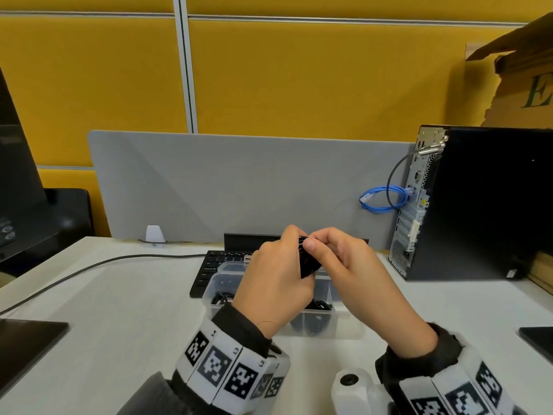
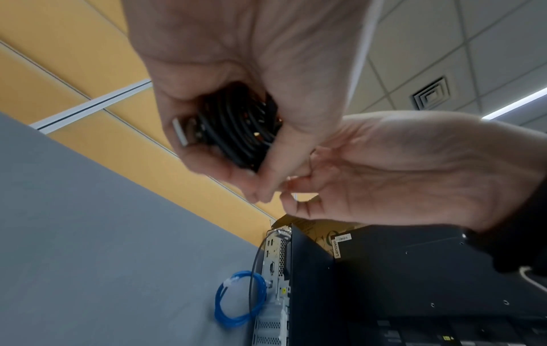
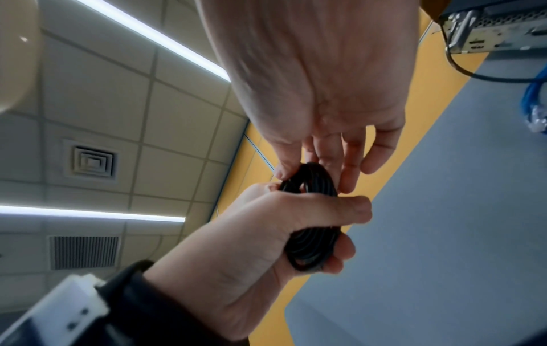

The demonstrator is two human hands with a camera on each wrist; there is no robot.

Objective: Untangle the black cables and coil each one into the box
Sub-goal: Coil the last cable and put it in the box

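While the left hand (image 1: 273, 283) grips a wound black cable (image 1: 308, 259) above the clear box (image 1: 209, 290) on the tabletop (image 1: 125, 295), the right hand (image 1: 350, 271) pinches the coil's top loop. Coiling looks nearly done; other cables already lie in the box. Next, probably tuck the end and lower the bundle into a free compartment.

Even bright office light, soft shadows on the desk (image 1: 119, 295). Ceiling light strips (image 3: 154, 35) glow white with slight bloom in the right wrist view. Head view is sharp mid-frame and bends at the edges. Both wrist views are smeared with motion blur, near skin out of focus.
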